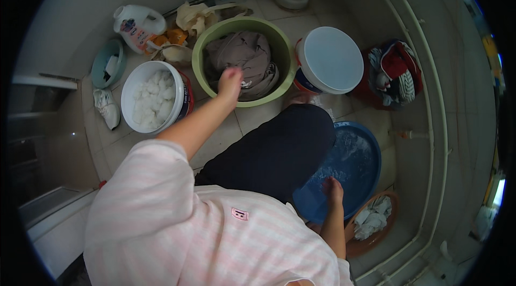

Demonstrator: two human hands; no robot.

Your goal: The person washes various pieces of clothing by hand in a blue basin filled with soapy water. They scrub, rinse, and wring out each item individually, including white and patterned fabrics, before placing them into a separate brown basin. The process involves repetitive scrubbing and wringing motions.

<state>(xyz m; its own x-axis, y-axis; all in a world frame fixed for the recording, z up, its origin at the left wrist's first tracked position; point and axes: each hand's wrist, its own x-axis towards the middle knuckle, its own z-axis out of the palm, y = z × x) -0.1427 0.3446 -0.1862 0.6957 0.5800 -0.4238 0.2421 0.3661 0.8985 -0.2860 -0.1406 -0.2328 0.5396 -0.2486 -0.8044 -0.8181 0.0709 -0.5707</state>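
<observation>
My left hand (231, 84) is over the near rim of a green plastic basin (284, 36), with its fingers curled. Inside the basin lies a heap of grey-brown cloth (242, 50), bunched up. The hand overlaps the cloth in the picture; whether it grips any is hidden. My right hand (333, 191), slightly blurred, is above a blue plastic basin (358, 165) at my right side. Light streaks mark that basin's inside. The fingers are partly turned away, and nothing shows in them.
Around me stand a white bucket (128, 102) of white clumps, a lidded bucket (334, 58), a red container of clothes (397, 72) and an orange-brown basin (365, 247) with pale cloth. A detergent jug (139, 26), teal basin (98, 64) and shoe (107, 108) are left. Pipes (437, 125) line the wall.
</observation>
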